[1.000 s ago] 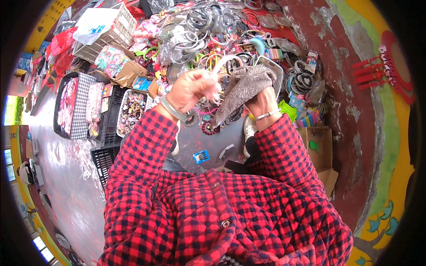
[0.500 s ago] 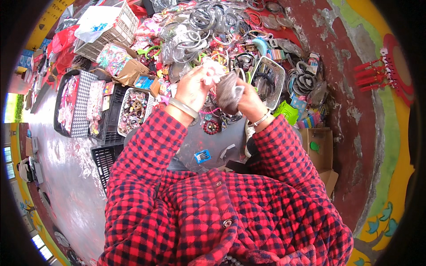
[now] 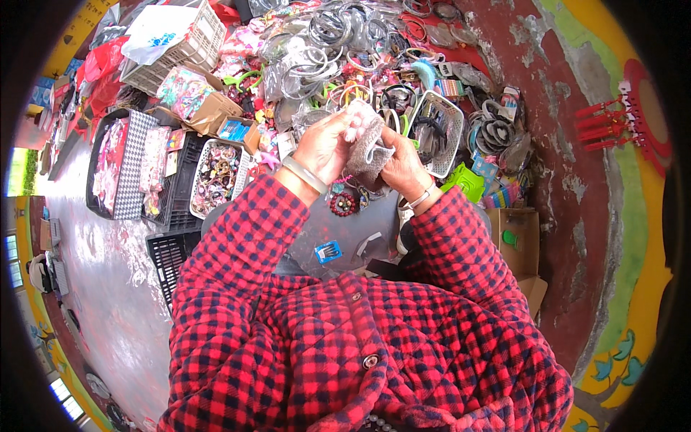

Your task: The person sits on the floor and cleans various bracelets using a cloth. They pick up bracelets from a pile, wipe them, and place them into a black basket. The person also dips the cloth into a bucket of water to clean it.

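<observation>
Both my hands meet in front of my chest around a grey knitted cloth piece (image 3: 367,147). My left hand (image 3: 325,144) pinches its upper left edge, and a pale bangle circles that wrist. My right hand (image 3: 403,167) grips the cloth from the right side; a thin bracelet sits on that wrist. The cloth is bunched between the fingers, so its full shape is hidden. Red-and-black checked sleeves cover both forearms. A dark beaded bracelet (image 3: 342,204) lies just below my hands on a grey surface (image 3: 345,237).
A stall of hair accessories spreads ahead: hairbands and hoops (image 3: 338,36), a white basket of small pieces (image 3: 217,173), a wire basket of black bands (image 3: 437,129), a white crate (image 3: 183,47), black crates (image 3: 169,252), a cardboard box (image 3: 518,241) at right.
The grey cloth was spread wide in my right hand a second ago; both hands have since come together and bunched it into a smaller bundle.
</observation>
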### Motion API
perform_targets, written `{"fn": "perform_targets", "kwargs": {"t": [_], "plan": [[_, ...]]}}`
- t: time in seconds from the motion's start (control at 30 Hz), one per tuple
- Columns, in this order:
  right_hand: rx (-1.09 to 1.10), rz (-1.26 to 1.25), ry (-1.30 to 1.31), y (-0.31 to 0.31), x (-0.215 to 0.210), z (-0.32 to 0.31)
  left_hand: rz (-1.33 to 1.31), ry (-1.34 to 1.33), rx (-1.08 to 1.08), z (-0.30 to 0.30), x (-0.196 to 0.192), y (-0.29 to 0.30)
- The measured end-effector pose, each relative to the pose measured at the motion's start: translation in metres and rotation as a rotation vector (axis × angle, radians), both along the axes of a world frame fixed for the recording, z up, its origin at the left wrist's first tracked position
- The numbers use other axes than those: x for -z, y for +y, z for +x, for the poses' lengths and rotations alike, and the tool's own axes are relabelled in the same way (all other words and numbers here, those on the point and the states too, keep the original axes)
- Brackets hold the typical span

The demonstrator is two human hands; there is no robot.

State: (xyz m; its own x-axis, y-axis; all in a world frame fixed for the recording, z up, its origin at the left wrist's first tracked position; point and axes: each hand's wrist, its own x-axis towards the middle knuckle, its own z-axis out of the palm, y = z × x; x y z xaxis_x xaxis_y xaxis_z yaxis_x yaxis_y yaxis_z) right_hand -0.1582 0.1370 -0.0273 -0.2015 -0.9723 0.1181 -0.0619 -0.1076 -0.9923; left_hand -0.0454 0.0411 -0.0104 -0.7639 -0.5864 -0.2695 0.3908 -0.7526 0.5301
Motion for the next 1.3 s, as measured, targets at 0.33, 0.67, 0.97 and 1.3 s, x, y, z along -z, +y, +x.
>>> {"fn": "perform_targets", "kwargs": {"t": [0.33, 0.67, 0.97, 1.3], "plan": [[-0.022, 0.084, 0.114, 0.004, -0.014, -0.001, -0.016, 0.016, 0.001, 0.007, -0.001, -0.025], [-0.096, 0.073, 0.032, 0.006, -0.008, 0.004, 0.054, -0.024, -0.012, 0.031, -0.015, -0.063], [-0.007, 0.178, -0.535, 0.012, -0.006, -0.005, -0.191, 0.071, -0.3, 0.055, -0.004, -0.102], [0.409, -0.311, -0.72, -0.001, -0.004, -0.041, -0.365, 0.023, 0.181, 0.014, -0.009, -0.029]]}}
